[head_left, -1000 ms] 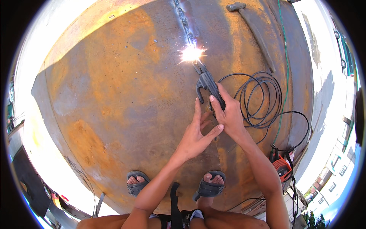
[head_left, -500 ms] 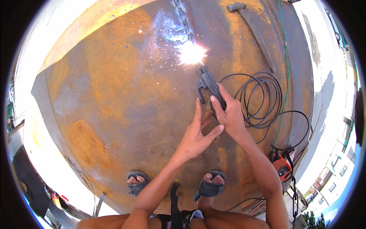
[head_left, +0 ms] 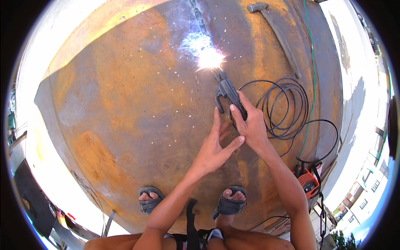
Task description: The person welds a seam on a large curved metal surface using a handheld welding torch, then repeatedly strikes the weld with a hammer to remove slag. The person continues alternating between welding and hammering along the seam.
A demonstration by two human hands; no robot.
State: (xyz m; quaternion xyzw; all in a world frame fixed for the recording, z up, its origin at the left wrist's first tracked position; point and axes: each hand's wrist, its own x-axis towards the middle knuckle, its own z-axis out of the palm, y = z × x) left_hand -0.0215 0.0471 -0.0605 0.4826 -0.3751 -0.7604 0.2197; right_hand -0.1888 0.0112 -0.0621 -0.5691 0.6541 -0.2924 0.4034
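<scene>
My right hand (head_left: pixel 253 125) is wrapped around the handle of a black welding electrode holder (head_left: pixel 227 87). A blinding white welding arc (head_left: pixel 210 58) burns just beyond the holder's jaws, and its glare hides the rod's tip. From the arc a dark weld seam (head_left: pixel 198 16) runs away across the rusty steel surface (head_left: pixel 125 104). My left hand (head_left: pixel 214 146) is just left of the handle, holding nothing, with thumb and fingers spread. Its fingertips come close to the holder; whether they touch it I cannot tell.
A hammer (head_left: pixel 281 39) lies at the far right. Coiled black cable (head_left: pixel 287 112) rests beside my right hand, near a green line (head_left: pixel 312 62). An orange-and-black device (head_left: pixel 307 183) and a chain (head_left: pixel 322 221) are at the right edge. My sandalled feet (head_left: pixel 230 202) stand on the steel.
The arc has crept slightly nearer to me. Blue smoke has shifted, and sparks are scattered more widely over the steel. Both hands keep almost the same position.
</scene>
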